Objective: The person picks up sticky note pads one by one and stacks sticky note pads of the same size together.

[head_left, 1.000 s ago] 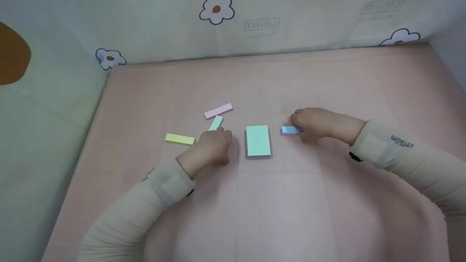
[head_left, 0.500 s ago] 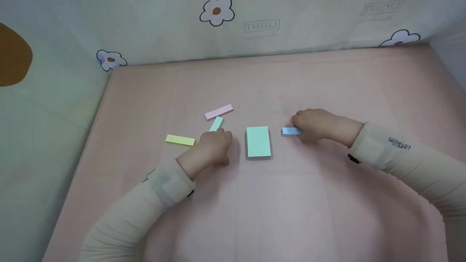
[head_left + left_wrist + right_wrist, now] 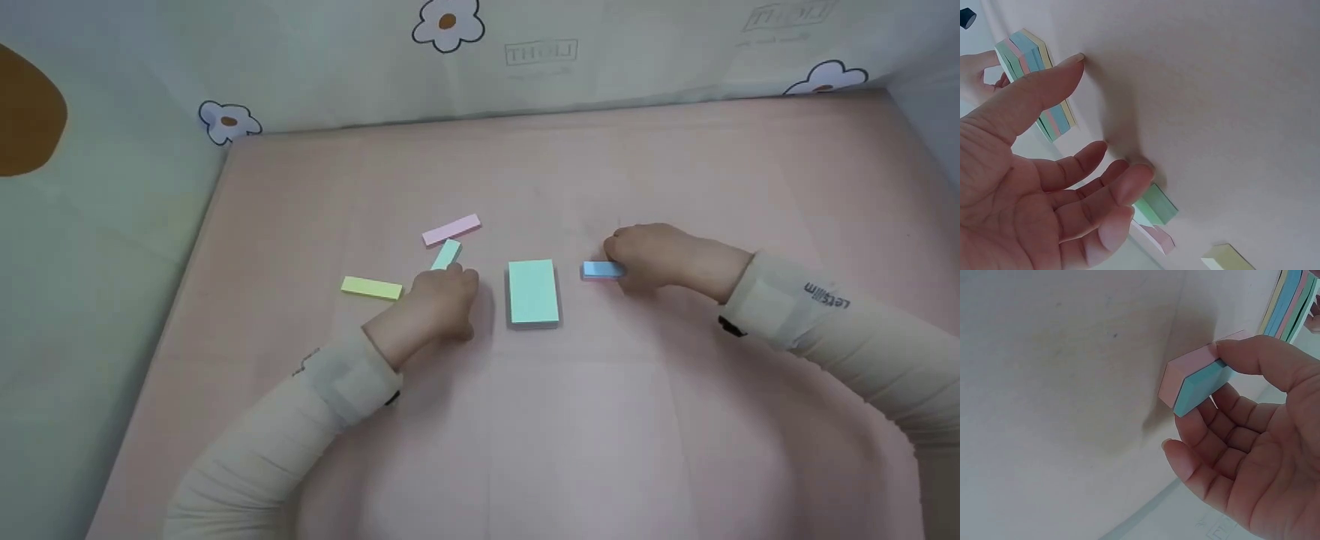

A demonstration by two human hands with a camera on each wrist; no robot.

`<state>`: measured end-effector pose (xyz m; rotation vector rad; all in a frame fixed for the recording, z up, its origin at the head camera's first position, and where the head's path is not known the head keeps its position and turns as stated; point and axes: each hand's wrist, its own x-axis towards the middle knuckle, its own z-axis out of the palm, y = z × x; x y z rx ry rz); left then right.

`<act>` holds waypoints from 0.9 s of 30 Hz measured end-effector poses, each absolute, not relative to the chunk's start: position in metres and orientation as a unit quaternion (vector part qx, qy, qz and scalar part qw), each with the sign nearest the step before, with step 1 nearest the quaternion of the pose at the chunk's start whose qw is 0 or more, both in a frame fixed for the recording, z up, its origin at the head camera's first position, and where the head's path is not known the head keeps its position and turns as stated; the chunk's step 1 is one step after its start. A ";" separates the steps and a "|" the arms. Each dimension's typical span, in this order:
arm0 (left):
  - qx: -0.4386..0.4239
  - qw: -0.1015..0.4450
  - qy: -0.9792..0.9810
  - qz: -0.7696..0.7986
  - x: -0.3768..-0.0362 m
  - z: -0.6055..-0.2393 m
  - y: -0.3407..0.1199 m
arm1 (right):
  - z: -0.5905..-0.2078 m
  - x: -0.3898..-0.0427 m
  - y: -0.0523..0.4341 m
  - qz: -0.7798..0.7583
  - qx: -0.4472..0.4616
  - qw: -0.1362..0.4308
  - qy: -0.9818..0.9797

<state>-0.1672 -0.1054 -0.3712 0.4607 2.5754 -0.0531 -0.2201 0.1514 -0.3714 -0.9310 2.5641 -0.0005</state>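
My right hand (image 3: 649, 256) is pinching the small blue and pink paper block (image 3: 600, 270), pointing sideways at the big green notepad (image 3: 533, 292). My left hand (image 3: 442, 300) is resting loose, holding nothing.

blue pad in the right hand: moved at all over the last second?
No. The blue pad sits just right of the big green pad, same gap in every head frame; the tiny offset matches camera drift. The right hand keeps its grip on it.
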 end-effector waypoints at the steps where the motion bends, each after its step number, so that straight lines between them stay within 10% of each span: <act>1: 0.170 0.260 0.950 -0.020 -0.167 -0.371 -0.105 | -0.372 -0.220 0.151 0.000 -0.334 0.204 0.920; 27: 0.165 0.261 0.951 -0.013 -0.167 -0.370 -0.105 | -0.376 -0.220 0.150 0.006 -0.347 0.189 0.919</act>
